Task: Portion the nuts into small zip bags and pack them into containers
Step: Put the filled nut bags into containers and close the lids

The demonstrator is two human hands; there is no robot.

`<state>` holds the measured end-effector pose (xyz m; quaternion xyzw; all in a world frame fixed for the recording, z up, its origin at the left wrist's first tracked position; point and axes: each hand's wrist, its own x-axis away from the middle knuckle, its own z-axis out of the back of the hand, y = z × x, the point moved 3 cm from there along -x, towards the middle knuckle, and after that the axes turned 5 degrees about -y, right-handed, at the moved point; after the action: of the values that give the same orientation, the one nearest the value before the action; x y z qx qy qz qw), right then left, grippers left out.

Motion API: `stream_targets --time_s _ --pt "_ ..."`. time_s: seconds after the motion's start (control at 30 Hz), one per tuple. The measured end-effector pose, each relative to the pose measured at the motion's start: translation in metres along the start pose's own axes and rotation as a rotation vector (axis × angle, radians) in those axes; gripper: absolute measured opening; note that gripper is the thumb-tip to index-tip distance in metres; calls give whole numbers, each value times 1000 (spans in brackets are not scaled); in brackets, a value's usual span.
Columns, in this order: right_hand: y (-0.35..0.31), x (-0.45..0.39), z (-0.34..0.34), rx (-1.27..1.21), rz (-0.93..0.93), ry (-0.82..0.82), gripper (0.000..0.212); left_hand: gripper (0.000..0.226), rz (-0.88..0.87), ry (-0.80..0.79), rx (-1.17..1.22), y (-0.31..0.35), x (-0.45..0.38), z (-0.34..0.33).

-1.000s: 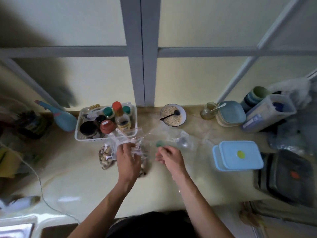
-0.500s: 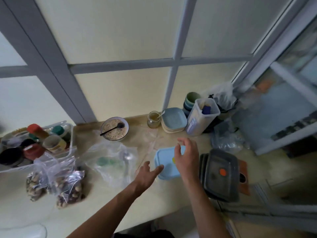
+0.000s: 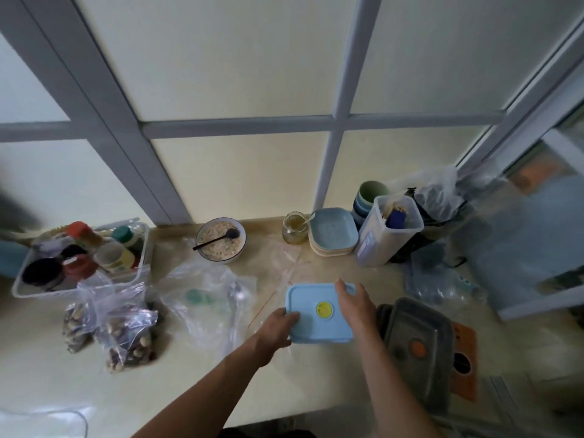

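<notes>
I see a cream wall across the upper frame, crossed by grey frame bars. Below it runs a pale beige table. At the right edge stands a sliding glass door, with soft daylight throughout.

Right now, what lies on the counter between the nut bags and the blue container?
In the head view, a crumpled clear plastic bag lies between the nut bags and the blue container.

Soft, dim daylight through frosted panes beyond the fingers; edges bend and blur, perhaps from motion.
</notes>
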<state>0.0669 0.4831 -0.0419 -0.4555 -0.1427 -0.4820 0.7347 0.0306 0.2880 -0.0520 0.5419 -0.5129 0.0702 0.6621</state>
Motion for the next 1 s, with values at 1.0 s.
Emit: stream_targets --time_s 1.0 --pt "-134 258 -479 100 368 -570 65 47 -22 843 603 -176 258 438"
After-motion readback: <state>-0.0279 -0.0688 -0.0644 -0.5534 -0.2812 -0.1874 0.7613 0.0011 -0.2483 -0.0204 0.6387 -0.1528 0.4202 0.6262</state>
